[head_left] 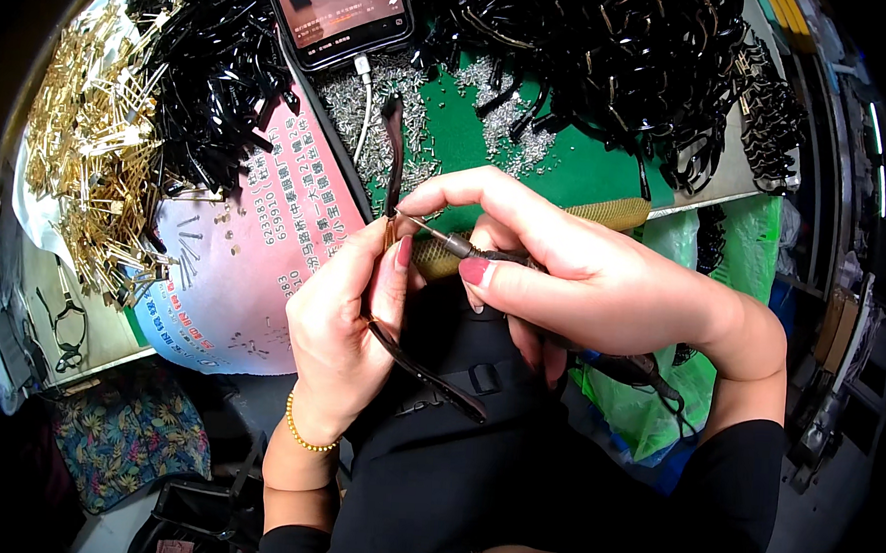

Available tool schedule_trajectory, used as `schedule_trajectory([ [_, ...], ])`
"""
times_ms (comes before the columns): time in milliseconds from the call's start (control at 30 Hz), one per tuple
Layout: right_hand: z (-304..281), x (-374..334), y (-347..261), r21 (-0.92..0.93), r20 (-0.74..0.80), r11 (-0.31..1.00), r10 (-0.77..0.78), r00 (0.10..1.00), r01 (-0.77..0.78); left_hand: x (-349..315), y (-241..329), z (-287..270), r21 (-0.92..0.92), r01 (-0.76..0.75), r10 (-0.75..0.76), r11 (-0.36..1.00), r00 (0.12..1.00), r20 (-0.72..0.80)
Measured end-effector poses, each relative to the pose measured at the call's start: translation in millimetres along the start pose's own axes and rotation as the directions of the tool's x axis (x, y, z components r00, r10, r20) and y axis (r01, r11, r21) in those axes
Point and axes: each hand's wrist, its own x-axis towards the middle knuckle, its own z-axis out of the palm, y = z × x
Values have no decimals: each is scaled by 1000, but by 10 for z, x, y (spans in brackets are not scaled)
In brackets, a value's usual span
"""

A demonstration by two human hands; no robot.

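My left hand (345,321) grips a dark, slim eyeglass temple arm (423,373) that runs from above the fingers down past the palm toward my lap. My right hand (583,274) holds a small screwdriver (435,236); its thin metal tip points left and meets the temple piece near my left thumb. A yellow knurled bar (607,213) lies along the bench edge behind my right hand.
Gold metal pins (84,148) are heaped at the left, black plastic temple arms (214,64) beside them and another black pile (625,56) at the right. Tiny silver screws (371,113) litter the green mat. A phone (337,11) with a cable lies at the top. A pink printed sheet (254,257).
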Motion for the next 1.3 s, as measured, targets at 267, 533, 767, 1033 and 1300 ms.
schedule_trajectory([
  [267,-49,-49,94,335,93,937,70,993,-97,14,-147,54,473,-395,445,788,895,6],
  [533,2,-272,552,-810,-252,575,-519,817,115,-23,-77,90,405,-186,246,895,964,-101],
  [767,-1256,-960,1086,-490,-868,759,-473,154,-430,-24,-201,-4,-122,-128,83,984,944,-321],
  [1033,-1086,-999,924,-565,-798,813,-581,-158,-138,-83,-198,-167,-197,-155,73,968,926,-370],
  [1300,312,361,409,-81,-78,928,-369,926,364,-110,-64,-130,-54,-301,249,952,866,-434],
])
